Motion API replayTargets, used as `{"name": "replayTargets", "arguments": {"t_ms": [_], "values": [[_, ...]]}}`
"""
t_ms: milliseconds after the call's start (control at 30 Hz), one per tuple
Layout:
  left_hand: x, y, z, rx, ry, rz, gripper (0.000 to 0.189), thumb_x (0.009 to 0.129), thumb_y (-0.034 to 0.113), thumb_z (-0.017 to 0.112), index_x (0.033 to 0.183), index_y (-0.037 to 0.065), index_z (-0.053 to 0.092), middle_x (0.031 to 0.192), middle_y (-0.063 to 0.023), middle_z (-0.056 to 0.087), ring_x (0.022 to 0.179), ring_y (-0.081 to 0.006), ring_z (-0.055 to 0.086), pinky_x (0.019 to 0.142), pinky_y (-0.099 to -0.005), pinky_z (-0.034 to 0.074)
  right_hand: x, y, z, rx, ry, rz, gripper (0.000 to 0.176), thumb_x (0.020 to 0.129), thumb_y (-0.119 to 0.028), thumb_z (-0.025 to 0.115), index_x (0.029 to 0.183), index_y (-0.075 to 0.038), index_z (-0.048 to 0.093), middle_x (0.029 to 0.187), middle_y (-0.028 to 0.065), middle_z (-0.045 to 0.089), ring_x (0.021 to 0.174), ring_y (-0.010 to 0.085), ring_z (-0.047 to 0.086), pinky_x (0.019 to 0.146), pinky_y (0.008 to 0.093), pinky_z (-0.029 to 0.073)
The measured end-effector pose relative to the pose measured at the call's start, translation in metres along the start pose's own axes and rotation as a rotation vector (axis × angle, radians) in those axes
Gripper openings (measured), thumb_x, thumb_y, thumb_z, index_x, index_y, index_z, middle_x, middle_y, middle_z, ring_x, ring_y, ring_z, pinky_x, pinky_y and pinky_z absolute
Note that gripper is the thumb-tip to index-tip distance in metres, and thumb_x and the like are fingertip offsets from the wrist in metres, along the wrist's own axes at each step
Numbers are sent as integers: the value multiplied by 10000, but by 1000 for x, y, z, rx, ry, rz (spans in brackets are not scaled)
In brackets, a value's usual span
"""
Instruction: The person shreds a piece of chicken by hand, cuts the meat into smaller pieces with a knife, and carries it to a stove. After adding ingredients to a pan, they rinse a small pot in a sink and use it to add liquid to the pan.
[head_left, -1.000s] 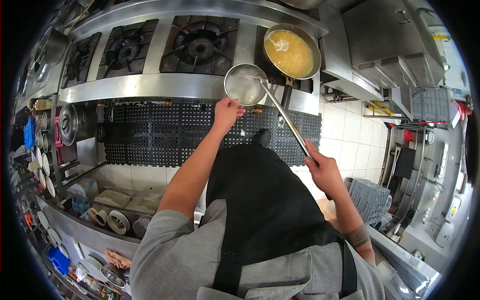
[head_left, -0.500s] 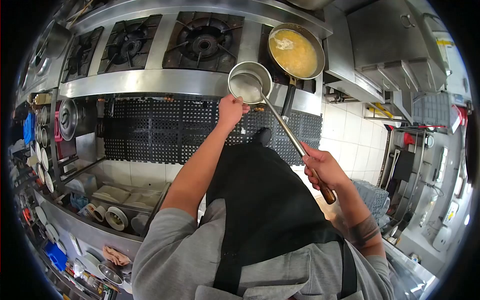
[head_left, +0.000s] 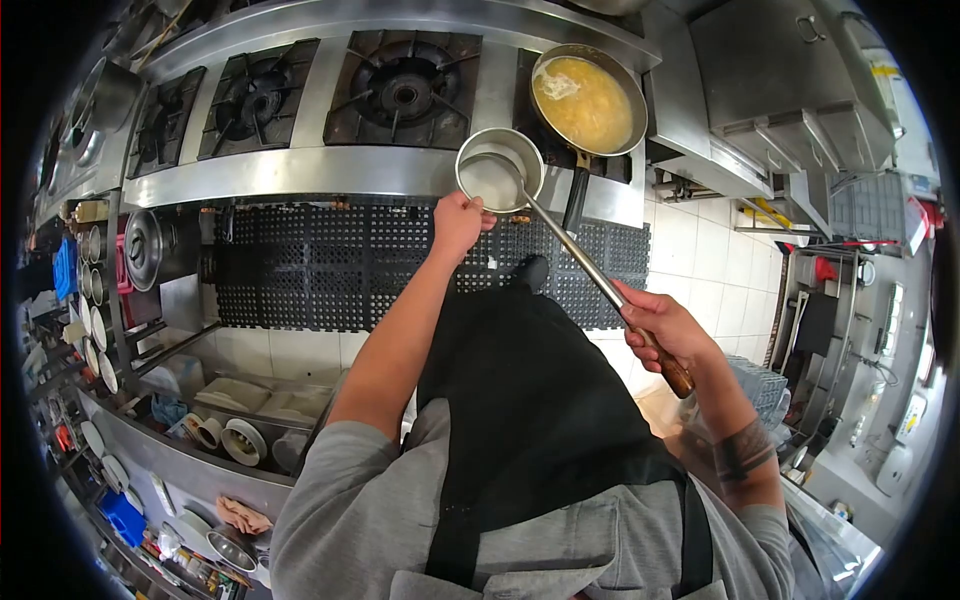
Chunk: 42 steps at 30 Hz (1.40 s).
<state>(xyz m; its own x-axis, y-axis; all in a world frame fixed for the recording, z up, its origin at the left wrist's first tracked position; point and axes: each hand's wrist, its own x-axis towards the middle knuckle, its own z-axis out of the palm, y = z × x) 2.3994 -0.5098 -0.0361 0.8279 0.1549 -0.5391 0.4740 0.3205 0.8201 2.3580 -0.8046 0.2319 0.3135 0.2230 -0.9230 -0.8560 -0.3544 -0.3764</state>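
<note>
My left hand (head_left: pixel 460 224) is closed on the near side of a metal pot (head_left: pixel 533 152), held in front of the stove's edge; the exact grip is partly hidden by my fingers. Inside the pot rests the bowl of a long ladle (head_left: pixel 580 258), over pale, whitish contents. My right hand (head_left: pixel 664 328) wraps round the ladle's wooden-ended handle. Just beyond, to the right of the pot, a frying pan (head_left: pixel 590 105) with yellowish liquid and a white patch sits on a burner, its black handle pointing toward me.
Several burners (head_left: pixel 404 95) line the steel stove to the left of the pan. A perforated black mat (head_left: pixel 330 265) covers the floor below. At the left stand a lidded pot (head_left: pixel 150 250) and a counter (head_left: pixel 180 465) with containers and bowls. Steel cabinets (head_left: pixel 770 80) rise at the right.
My right hand has shifted slightly right and away from my body with the ladle's handle. The pot stays almost in place, and the camera view has tilted a little.
</note>
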Motion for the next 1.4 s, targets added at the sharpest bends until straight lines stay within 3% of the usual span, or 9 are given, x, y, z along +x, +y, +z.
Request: {"name": "replayTargets", "arguments": {"t_ms": [400, 700, 800, 867, 1000, 1067, 1100, 1167, 1400], "values": [[7, -4, -11, 19, 0, -2, 197, 1056, 77, 575, 1048, -89, 681, 879, -164, 748, 757, -211, 766, 658, -319, 639, -5, 26, -14, 390, -122, 2, 553, 1126, -197, 475, 1660, -230, 334, 705, 28, 518, 452, 101, 408, 377, 269, 379], [4, -5, -7, 27, 19, 32, 191, 1049, 76, 588, 1034, -93, 674, 879, -178, 746, 760, -213, 770, 650, -314, 637, -4, 38, 7, -179, 202, -195, 562, 1097, -143, 547, 1638, -201, 406, 699, 17, 514, 461, 94, 457, 437, 247, 431], [3, -4, -4, -8, 40, 10, 192, 1053, 74, 580, 1023, -94, 668, 878, -177, 743, 760, -215, 770, 646, -315, 638, 14, 49, 5, -449, 371, -270, 543, 1064, -186, 609, 1594, -205, 490, 706, 8, 536, 564, 103, 561, 527, 292, 499], [3, -4, -3, -40, 50, -6, 195, 1057, 74, 574, 1022, -95, 664, 881, -176, 740, 759, -217, 770, 645, -317, 639, 37, 66, -5, -890, 522, -661, 537, 1057, -190, 622, 1581, -215, 508, 705, 6, 559, 628, 98, 600, 598, 298, 528], [-1, -4, 2, -109, 32, -45, 211, 1089, 86, 502, 1101, -87, 622, 991, -198, 723, 845, -261, 765, 752, -350, 659, 61, 72, -2, -1008, 533, -917, 522, 1060, -211, 627, 1571, -207, 520, 722, 28, 582, 610, 108, 607, 566, 313, 530], [-3, -4, 6, -132, 39, -45, 213, 1091, 82, 495, 1116, -89, 619, 993, -197, 722, 850, -266, 765, 763, -356, 661, 38, 43, 21, -485, 328, -178, 521, 1086, -242, 589, 1596, -230, 483, 745, 37, 586, 550, 130, 569, 497, 320, 501], [-3, -5, 7, -142, 40, -37, 219, 1091, 81, 492, 1134, -95, 616, 999, -199, 721, 852, -268, 764, 771, -360, 662, 31, 33, 23, -484, 329, -177, 521, 1086, -242, 589, 1596, -230, 483, 745, 37, 586, 550, 130, 569, 497, 320, 501], [-5, -8, 10, -150, 38, -29, 227, 1091, 79, 489, 1151, -100, 613, 1005, -200, 720, 855, -269, 763, 778, -363, 662, 23, 21, 23, 85, 141, -46, 517, 1114, -271, 546, 1619, -276, 434, 720, 33, 526, 458, 121, 456, 405, 291, 432], [-8, -11, 14, -198, 39, -26, 243, 1088, 76, 491, 1180, -112, 614, 1038, -216, 723, 896, -270, 767, 820, -365, 664, 16, 24, -2, 471, -149, 21, 572, 1131, -322, 480, 1669, -291, 288, 713, 41, 493, 445, 101, 394, 361, 267, 360]]}}
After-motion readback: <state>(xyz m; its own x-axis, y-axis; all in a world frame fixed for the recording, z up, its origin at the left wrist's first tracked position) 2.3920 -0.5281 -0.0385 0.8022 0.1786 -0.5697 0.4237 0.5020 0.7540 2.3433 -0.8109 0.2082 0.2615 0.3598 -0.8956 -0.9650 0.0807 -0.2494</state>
